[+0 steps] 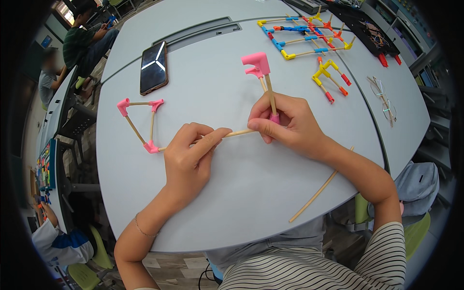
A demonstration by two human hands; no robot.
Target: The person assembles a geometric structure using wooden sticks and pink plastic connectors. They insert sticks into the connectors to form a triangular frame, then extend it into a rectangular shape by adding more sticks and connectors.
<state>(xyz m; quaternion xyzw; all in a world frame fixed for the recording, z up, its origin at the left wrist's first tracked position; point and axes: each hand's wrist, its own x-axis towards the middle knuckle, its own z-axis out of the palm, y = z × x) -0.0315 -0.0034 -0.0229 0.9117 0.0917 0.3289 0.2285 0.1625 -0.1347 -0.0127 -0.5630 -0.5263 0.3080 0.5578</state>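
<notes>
Classroom or makerspace. Grey shared tables [203, 53]; seated people far left [82, 43]; stick-and-connector models far right [309, 36].

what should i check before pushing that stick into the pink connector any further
1. Left hand pinches the horizontal stick: ok.
2. Right hand grips the pink connector at the stick's end: ok.
3. Stick seated in the connector: cannot tell, fingers hide the joint.
4. Upright sticks with the pink top piece stand straight: ok.
5. Pink triangle lies flat on the table, joined at its lower corner: ok.
6. Spare stick overhangs the table edge: not ok.
</notes>
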